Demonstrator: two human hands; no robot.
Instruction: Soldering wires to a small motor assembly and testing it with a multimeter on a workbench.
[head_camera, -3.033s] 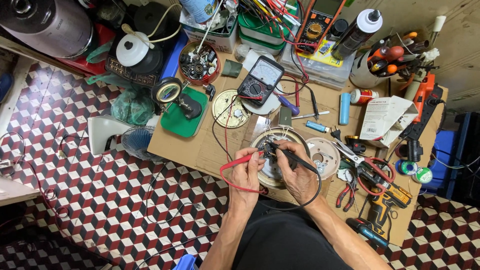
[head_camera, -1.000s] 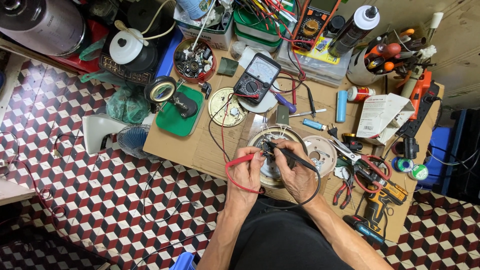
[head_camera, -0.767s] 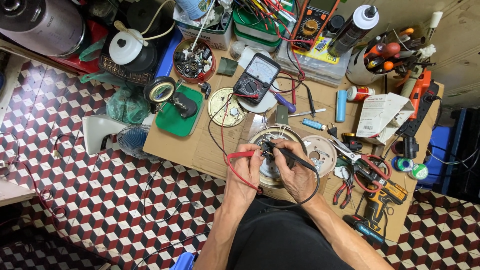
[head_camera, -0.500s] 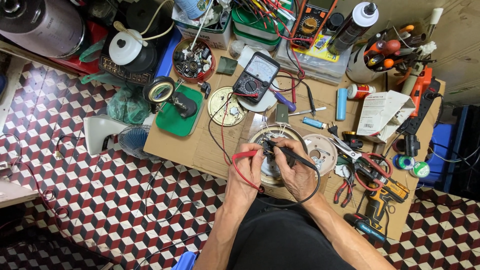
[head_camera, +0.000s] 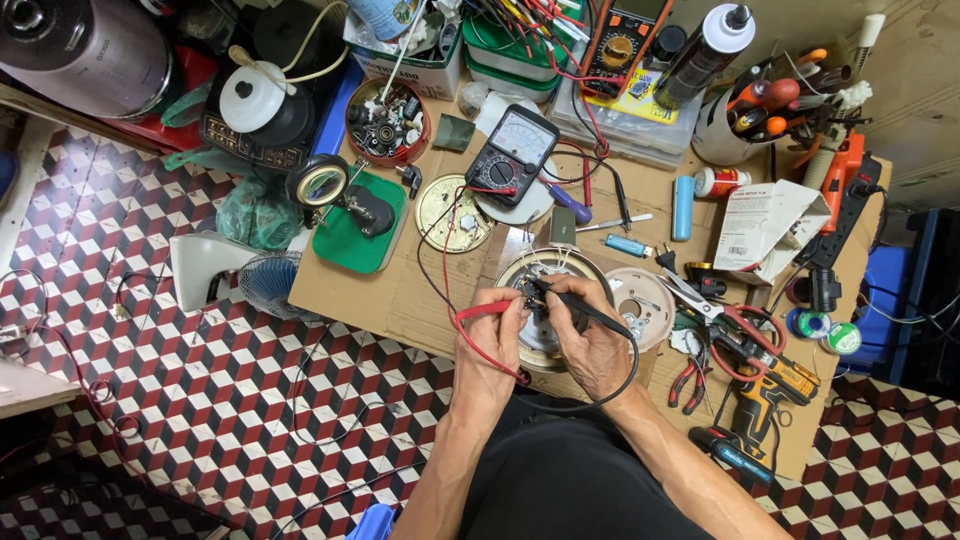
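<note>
The left hand (head_camera: 492, 345) grips the red probe (head_camera: 480, 311) and the right hand (head_camera: 592, 340) grips the black probe (head_camera: 585, 310), both tips on the round appliance base (head_camera: 540, 335) on the cardboard-covered table (head_camera: 400, 300). The 2 tips are close and could slip and touch, giving a false reading on the analog multimeter (head_camera: 512, 155).

Green-based magnifier (head_camera: 345, 205), spray can (head_camera: 707, 45), cordless drill (head_camera: 768, 385) (yellow-black) — red pliers (head_camera: 688, 378) nearby — checkered floor (head_camera: 150, 400)

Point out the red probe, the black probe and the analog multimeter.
red probe (head_camera: 484, 311), head view, on its red handle.
black probe (head_camera: 592, 313), head view, on its black handle.
analog multimeter (head_camera: 514, 152), head view, on its dial face.
</note>
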